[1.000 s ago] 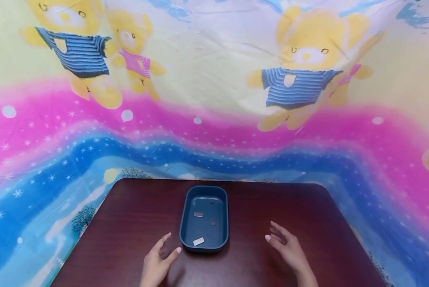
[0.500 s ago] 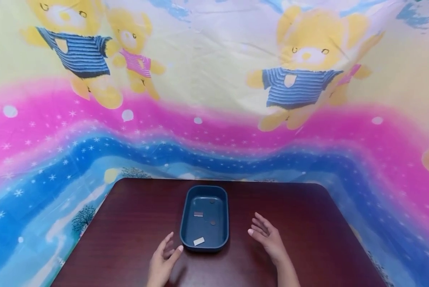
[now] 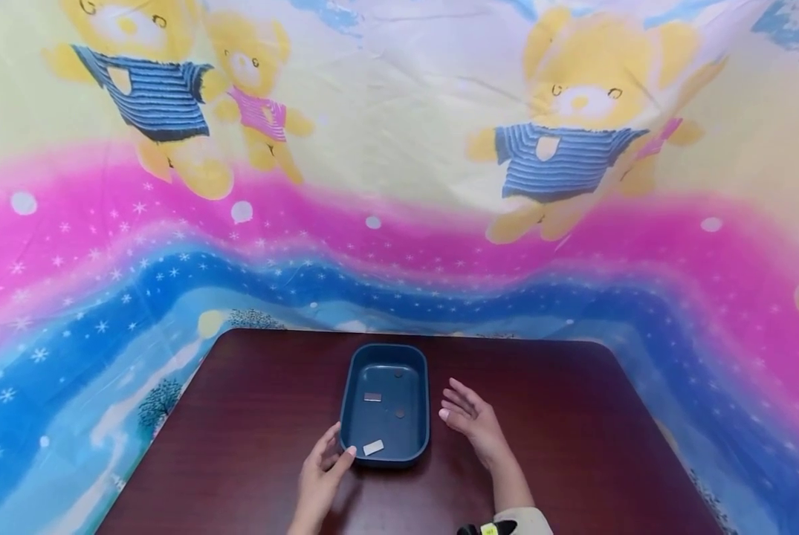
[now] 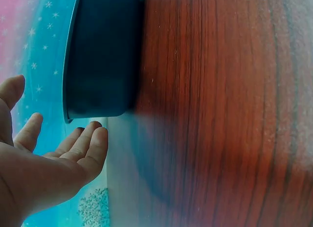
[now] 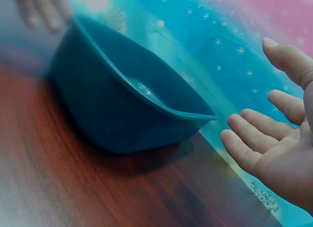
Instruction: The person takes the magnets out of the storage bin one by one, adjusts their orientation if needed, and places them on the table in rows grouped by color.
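Observation:
A dark blue, deep rectangular plastic tub [image 3: 426, 416] with rounded corners stands on the table. On its floor lie a small white rectangular block [image 3: 373, 447], a small brownish rectangle with a pale edge [image 3: 372, 397] and two small dark coin-like discs, one nearer [image 3: 400, 414] and one farther [image 3: 398, 374]. My left hand [image 3: 322, 472] is at the tub's front left corner, its thumb and fingertips right at the rim in the head view. Its fingers are spread and loosely bent. To the right of the tub my right hand [image 3: 476, 427] hovers apart from it, palm facing the wall, fingers relaxed.
The dark red-brown wooden table [image 3: 539, 386] extends on both sides of the tub. Behind it hangs a cloth [image 3: 406, 148] printed with bears and snowflakes. A light sleeve [image 3: 526, 521] with a black device [image 3: 499, 528] shows at the right wrist.
Both hands have moved in toward the tub, the right one leftward and the left one up to the corner rim. The tub's contents lie as before.

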`<state>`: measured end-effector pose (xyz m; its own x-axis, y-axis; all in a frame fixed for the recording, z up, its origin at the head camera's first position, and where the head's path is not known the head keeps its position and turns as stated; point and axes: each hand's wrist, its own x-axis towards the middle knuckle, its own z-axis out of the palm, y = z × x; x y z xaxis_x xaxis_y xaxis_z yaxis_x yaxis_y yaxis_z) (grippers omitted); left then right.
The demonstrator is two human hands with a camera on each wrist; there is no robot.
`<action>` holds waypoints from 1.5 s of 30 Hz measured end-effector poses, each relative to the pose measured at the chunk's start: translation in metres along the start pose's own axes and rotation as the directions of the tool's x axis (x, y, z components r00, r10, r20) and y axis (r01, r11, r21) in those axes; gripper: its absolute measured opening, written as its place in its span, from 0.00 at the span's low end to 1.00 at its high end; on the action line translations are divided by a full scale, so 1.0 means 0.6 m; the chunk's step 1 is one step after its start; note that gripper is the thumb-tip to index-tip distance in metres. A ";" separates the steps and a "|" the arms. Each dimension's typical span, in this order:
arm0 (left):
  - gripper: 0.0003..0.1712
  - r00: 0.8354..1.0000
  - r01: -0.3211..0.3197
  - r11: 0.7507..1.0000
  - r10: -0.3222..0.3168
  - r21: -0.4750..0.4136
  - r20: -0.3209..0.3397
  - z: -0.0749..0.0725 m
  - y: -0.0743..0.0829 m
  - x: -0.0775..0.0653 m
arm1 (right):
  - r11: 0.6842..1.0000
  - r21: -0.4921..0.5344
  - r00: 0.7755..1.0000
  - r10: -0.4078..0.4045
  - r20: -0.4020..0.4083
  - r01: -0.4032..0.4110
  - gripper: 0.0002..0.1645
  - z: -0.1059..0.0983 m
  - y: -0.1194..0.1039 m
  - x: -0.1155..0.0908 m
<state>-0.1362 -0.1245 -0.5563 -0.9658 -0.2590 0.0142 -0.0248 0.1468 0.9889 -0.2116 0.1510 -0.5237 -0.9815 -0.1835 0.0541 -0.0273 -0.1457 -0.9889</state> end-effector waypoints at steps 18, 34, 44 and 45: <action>0.29 0.996 0.080 0.997 -0.079 0.010 -0.052 0.024 -0.014 0.015 | 0.998 -0.032 0.988 0.053 0.147 -0.049 0.36 0.044 -0.014 0.057; 0.24 0.997 0.035 0.995 -0.029 0.090 -0.073 0.031 -0.015 0.019 | 0.981 -0.191 0.970 0.081 0.230 -0.036 0.38 0.097 -0.008 0.113; 0.24 0.997 0.054 0.998 -0.051 0.038 -0.061 0.031 -0.018 0.020 | 0.941 -0.327 0.957 0.167 0.237 -0.083 0.34 0.139 0.010 0.152; 0.24 0.997 0.054 0.998 -0.051 0.045 -0.062 0.030 -0.018 0.019 | 0.939 -0.332 0.958 0.176 0.228 -0.093 0.34 0.142 0.013 0.154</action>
<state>-0.1515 -0.1118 -0.5695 -0.9455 -0.3245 -0.0274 -0.0886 0.1752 0.9805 -0.2864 0.0502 -0.5146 -0.9017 -0.4227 -0.0906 0.0033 0.2028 -0.9792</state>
